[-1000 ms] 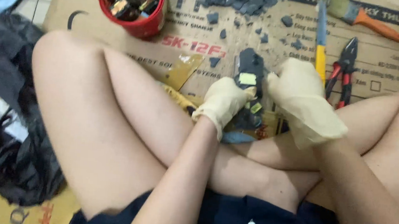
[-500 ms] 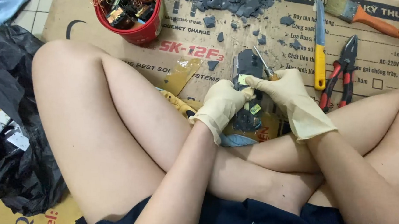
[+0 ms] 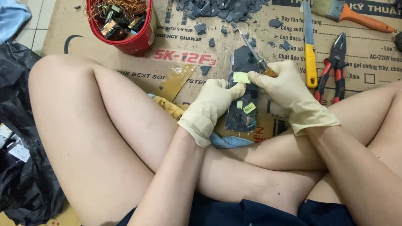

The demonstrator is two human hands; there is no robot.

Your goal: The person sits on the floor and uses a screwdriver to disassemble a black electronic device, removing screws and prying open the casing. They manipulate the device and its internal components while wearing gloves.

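I sit cross-legged on cardboard, both hands in cream rubber gloves. My left hand (image 3: 213, 104) presses on a dark electronic part (image 3: 241, 113) with yellow stickers, holding it from the left. My right hand (image 3: 291, 93) grips the wooden handle of a screwdriver (image 3: 255, 50), whose metal shaft points up and left over the top of the part. My right hand also rests against the part's right side.
A red basket (image 3: 137, 40) of copper wire and scrap stands at the upper left. Grey plastic shards (image 3: 218, 1) lie at the top. A yellow-handled knife (image 3: 309, 50), red pliers (image 3: 334, 65) and a paintbrush (image 3: 349, 12) lie at the right. A black bag (image 3: 6, 127) sits at the left.
The camera view has shifted downward on the scene. My right hand now shows the screwdriver shaft clearly above the part; both hands stay on the part.
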